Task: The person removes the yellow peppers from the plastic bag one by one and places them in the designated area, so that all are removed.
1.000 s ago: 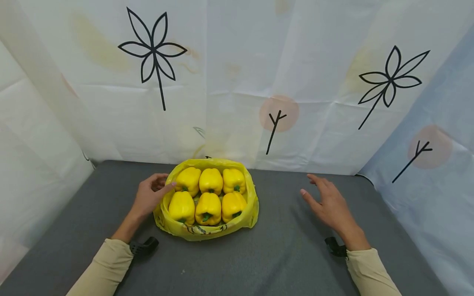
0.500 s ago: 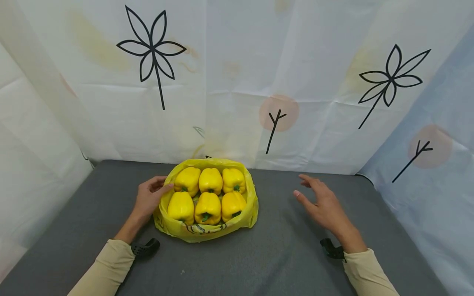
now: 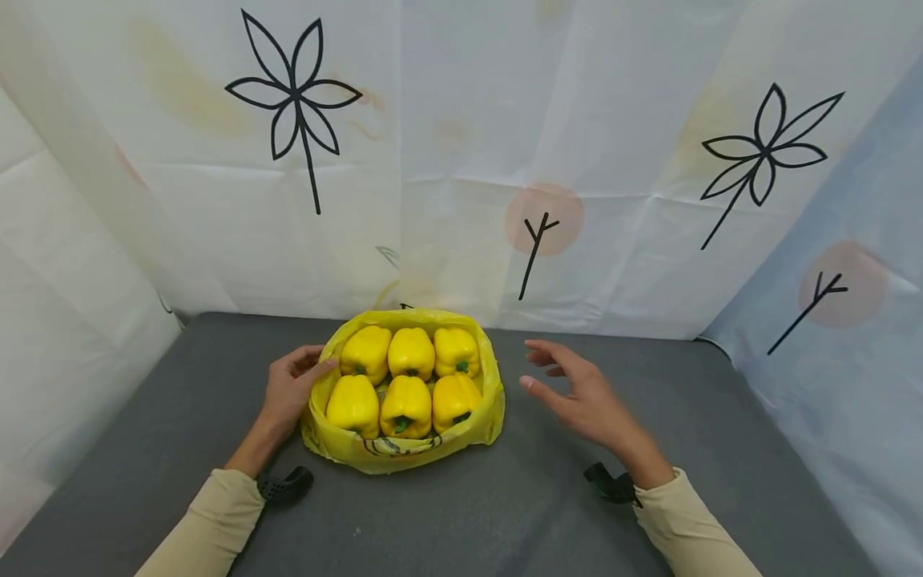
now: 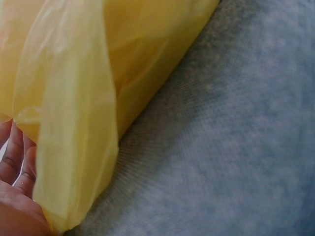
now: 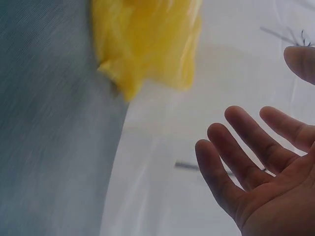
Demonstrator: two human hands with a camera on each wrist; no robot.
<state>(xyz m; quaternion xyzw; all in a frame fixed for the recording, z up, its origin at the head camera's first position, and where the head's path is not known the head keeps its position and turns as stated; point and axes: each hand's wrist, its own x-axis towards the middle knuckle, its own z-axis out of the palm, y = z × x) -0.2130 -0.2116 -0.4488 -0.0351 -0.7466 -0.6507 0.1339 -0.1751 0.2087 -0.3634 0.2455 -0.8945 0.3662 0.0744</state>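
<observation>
A yellow plastic bag (image 3: 469,437) sits on the grey table with its mouth spread wide. Several yellow bell peppers (image 3: 406,407) lie inside it in two rows. At the bag's left side, my left hand (image 3: 288,393) holds the rim, thumb over the edge and fingers outside. In the left wrist view a loose fold of the bag (image 4: 76,123) partly hides those fingers (image 4: 12,160). My right hand (image 3: 580,397) hovers to the right of the bag, apart from it, holding nothing. The right wrist view shows its fingers spread and lightly bent, palm visible.
The grey table (image 3: 461,521) extends around the bag and ends at a white printed cloth (image 3: 447,160) hanging behind. More cloth hangs at the left (image 3: 65,320) and right (image 3: 851,401) sides. Each wrist carries a black strap mount (image 3: 287,486).
My right hand has moved left, closer to the bag's right side. The left hand stays at the bag's left rim with barely any shift. Bag and peppers keep their place.
</observation>
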